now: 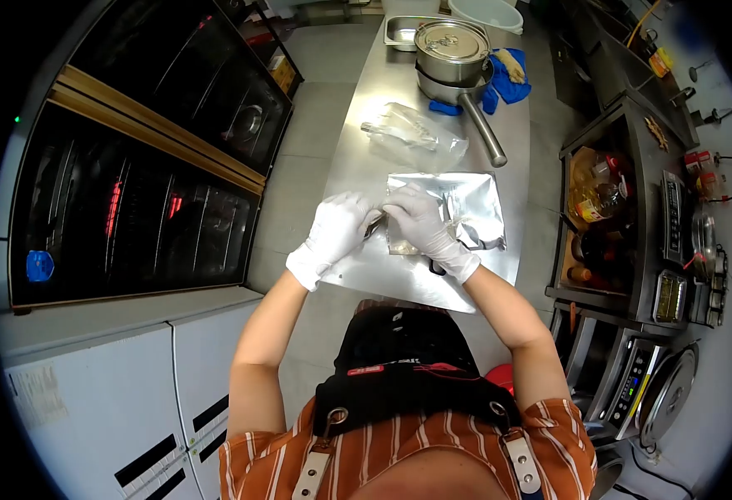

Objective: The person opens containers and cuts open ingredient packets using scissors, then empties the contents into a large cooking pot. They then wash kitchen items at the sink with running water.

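Both hands wear thin white gloves and meet over the near part of a steel table (358, 271). My left hand (338, 227) is closed, its fingertips pinched together beside a small dark bit whose kind I cannot make out. Close against it, my right hand (420, 218) has its fingers curled in; what they grip is hidden. Under and beside my right hand lies a shiny silver foil bag or sheet (478, 208), flat and creased. A dark curved object (437, 267) shows partly beneath my right wrist. Beyond the hands lies a crumpled clear plastic bag (416, 137).
At the table's far end, a lidded steel pot (452, 42) sits on a long-handled pan (484, 133), with a blue cloth (512, 83) beside it. A steel tray (399, 35) and a pale basin (487, 15) stand behind. Glass-door cabinets (132, 183) line the left; shelves with bottles (595, 200) are right.
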{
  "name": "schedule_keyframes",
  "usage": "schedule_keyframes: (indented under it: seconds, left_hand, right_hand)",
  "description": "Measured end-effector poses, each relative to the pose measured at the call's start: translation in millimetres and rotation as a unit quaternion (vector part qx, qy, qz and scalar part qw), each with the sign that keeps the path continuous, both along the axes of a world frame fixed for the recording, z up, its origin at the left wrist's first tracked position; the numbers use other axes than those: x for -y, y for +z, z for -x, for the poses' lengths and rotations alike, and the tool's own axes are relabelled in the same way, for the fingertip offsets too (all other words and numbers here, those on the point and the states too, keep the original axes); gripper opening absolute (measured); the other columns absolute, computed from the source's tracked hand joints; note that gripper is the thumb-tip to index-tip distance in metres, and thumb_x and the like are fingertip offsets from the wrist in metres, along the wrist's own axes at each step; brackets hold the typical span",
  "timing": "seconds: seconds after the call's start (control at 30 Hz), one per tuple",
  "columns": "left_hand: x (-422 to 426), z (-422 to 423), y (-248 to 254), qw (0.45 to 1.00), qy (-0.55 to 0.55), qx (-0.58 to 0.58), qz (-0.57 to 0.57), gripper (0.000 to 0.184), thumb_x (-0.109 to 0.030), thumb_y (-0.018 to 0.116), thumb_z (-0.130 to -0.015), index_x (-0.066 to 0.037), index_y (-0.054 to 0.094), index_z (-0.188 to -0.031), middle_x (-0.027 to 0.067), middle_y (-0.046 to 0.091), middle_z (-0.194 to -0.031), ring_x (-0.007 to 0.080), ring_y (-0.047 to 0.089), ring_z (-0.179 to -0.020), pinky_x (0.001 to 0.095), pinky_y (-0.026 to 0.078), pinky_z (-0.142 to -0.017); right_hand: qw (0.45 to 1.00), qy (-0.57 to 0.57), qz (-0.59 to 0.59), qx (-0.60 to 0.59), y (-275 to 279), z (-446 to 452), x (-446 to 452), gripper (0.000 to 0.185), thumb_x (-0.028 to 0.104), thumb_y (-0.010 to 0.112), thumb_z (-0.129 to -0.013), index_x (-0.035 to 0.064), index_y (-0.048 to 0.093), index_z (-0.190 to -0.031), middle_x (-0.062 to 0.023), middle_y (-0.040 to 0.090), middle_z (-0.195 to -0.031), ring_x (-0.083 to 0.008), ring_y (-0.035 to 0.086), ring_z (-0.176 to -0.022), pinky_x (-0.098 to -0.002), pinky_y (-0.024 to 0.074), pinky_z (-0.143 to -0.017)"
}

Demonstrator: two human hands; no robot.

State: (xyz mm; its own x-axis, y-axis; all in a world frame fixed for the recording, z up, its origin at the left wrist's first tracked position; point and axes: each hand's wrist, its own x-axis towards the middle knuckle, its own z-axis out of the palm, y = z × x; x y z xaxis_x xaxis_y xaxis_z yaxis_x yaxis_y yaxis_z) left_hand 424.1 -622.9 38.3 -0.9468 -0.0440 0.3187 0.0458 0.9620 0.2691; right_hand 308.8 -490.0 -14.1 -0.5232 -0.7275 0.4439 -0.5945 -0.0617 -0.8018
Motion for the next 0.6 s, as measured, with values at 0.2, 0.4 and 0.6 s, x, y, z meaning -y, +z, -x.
schedule_keyframes:
  seconds: [0.2,0.4,0.6]
  left_hand:
    - [8,-29,-13,0.999,0.037,0.036,0.011,0.015,-0.015,0.062,-0.077,-0.005,0.052,-0.071,0.0092,0.052,-0.068,0.0279,0.052,-0.065,0.0372,0.042,-0.062]
    - [26,-60,-16,0.997,0.072,-0.004,0.028,0.014,-0.014,0.064,-0.076,-0.006,0.053,-0.071,0.0076,0.051,-0.067,0.0255,0.050,-0.065,0.0353,0.038,-0.066]
    - [42,-81,-14,0.996,0.092,0.017,-0.003,0.012,-0.014,0.064,-0.075,-0.006,0.055,-0.075,0.0078,0.053,-0.070,0.0264,0.051,-0.069,0.0358,0.042,-0.066]
  right_hand:
    - [0.997,-0.040,0.007,0.065,-10,-13,5,0.008,0.009,0.060,-0.075,0.0020,0.064,-0.075,-0.0111,0.058,-0.071,-0.0283,0.053,-0.074,-0.0361,0.0421,-0.069]
    - [0.995,-0.035,0.021,0.094,-13,-16,19,0.008,0.008,0.060,-0.074,0.0022,0.065,-0.076,-0.0112,0.059,-0.072,-0.0284,0.054,-0.074,-0.0364,0.0419,-0.069]
    - [0.989,-0.004,0.014,0.146,-8,-18,28,0.009,0.008,0.059,-0.076,0.0008,0.064,-0.077,-0.0106,0.060,-0.072,-0.0252,0.054,-0.073,-0.0332,0.0431,-0.070]
